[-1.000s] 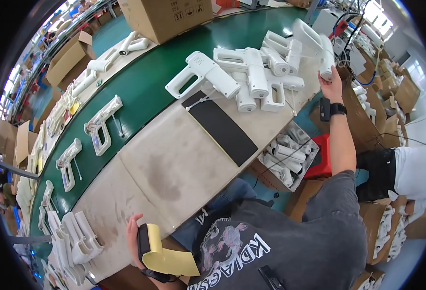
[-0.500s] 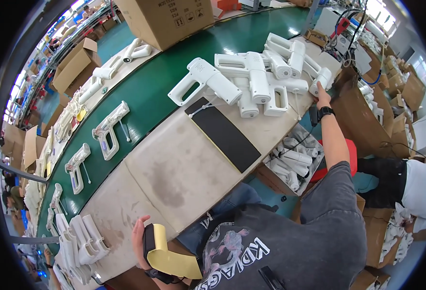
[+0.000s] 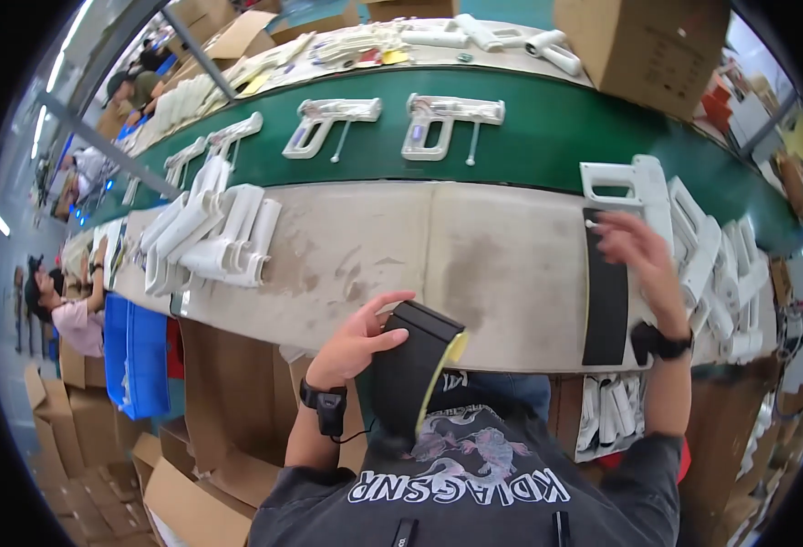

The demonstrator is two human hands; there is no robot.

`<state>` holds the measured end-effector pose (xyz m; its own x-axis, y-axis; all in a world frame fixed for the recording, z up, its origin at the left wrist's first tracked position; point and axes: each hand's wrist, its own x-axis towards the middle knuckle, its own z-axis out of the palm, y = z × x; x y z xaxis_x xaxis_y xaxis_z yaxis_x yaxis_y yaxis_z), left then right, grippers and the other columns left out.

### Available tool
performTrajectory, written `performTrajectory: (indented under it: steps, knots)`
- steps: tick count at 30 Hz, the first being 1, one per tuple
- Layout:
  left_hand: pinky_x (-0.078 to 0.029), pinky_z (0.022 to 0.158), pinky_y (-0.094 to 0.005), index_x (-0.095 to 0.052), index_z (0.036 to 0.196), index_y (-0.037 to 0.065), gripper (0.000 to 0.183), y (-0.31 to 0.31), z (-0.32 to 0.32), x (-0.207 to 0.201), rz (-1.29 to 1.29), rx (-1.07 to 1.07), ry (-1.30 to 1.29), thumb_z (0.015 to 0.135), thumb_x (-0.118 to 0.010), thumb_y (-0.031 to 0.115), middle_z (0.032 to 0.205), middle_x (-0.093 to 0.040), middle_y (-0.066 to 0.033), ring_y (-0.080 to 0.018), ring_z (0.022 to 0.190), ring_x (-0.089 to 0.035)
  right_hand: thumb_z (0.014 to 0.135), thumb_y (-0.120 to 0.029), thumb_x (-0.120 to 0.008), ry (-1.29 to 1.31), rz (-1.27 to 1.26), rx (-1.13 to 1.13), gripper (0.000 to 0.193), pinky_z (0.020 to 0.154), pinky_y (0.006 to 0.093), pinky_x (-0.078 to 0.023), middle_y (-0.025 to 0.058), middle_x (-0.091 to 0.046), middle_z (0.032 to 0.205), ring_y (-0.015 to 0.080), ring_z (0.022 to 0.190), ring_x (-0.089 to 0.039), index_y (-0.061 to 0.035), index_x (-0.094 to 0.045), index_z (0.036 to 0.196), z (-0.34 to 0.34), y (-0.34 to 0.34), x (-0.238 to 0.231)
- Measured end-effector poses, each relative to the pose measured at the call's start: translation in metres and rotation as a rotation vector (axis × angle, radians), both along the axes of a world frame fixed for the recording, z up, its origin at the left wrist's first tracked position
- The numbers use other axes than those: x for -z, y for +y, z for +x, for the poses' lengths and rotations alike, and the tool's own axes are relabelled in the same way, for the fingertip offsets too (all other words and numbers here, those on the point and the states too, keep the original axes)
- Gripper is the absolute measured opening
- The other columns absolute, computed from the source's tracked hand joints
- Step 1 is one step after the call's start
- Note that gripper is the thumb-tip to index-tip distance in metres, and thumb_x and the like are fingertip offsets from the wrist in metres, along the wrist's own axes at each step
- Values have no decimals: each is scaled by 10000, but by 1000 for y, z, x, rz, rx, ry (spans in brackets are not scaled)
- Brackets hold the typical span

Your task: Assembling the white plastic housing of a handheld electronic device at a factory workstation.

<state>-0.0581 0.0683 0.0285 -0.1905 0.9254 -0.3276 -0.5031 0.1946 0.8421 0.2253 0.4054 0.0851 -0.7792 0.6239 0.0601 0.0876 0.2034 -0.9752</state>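
My left hand (image 3: 357,344) grips a bent black pad with yellow backing (image 3: 410,365) by its upper edge, close to my chest. My right hand (image 3: 640,260) is over the far end of a flat black strip (image 3: 606,314) on the table, its fingers somewhat blurred and apart. Beside those fingertips shows the small white end of a thin rod (image 3: 591,223); the rest of it is hidden by the hand. White gun-shaped housings (image 3: 638,182) lie in a pile just right of that hand.
Open gun-shaped halves (image 3: 442,123) lie along the green conveyor (image 3: 538,128). White shells (image 3: 214,237) are stacked on the table (image 3: 356,237) at left. A large carton (image 3: 643,55) stands far right, a blue bin (image 3: 137,356) at left. Other people (image 3: 73,314) work nearby.
My view has swung left. My right hand has come away from the far end of the housing pile to the black strip. My left hand still holds the bent pad, now with its black face showing.
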Motion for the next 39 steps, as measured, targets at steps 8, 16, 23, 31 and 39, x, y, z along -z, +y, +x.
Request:
performTrajectory:
  steps: [8, 16, 23, 31, 39]
  knots:
    - [-522, 969, -289, -507, 1427, -30, 525, -46, 14, 8, -50, -313, -45, 939, -699, 0, 1194, -717, -116, -153, 1056, -683, 890, -228, -727, -220, 1210, -108, 286, 935, 459, -493, 138, -636, 1120, 351, 1081, -583, -40, -679, 1101, -307, 40, 133]
    - [-518, 980, -287, -607, 1312, -56, 420, -81, 33, 37, 62, -334, -166, 903, -702, -35, 1203, -723, -97, -138, 1074, -684, 873, -257, -746, -351, 1302, -178, 185, 936, 414, -485, 74, -671, 975, 275, 1068, -591, -74, -719, 889, -340, 62, 139]
    - [-536, 944, -282, -609, 1279, -49, 386, -90, 24, 30, 161, -322, -131, 904, -700, -49, 1151, -738, -102, -135, 1029, -698, 810, -254, -742, -94, 1385, -345, 183, 872, 410, -485, 71, -646, 887, 270, 989, -587, -86, -671, 795, -264, -15, 73]
    - [-489, 1028, -319, -553, 1355, -54, 507, -87, 14, 16, 280, -353, -22, 891, -728, 50, 1259, -680, -115, -174, 1165, -643, 804, -249, -754, -72, 1250, -583, 205, 860, 378, -455, 51, -629, 848, 243, 938, -566, -81, -640, 781, -150, -132, 72]
    - [-512, 974, -290, -569, 1356, -66, 426, -63, 26, 14, 157, -367, 29, 957, -662, 51, 1223, -698, -105, -152, 1090, -662, 796, -216, -696, -118, 1130, -624, 147, 878, 346, -444, 31, -637, 864, 215, 949, -557, -78, -691, 846, -116, -167, 116]
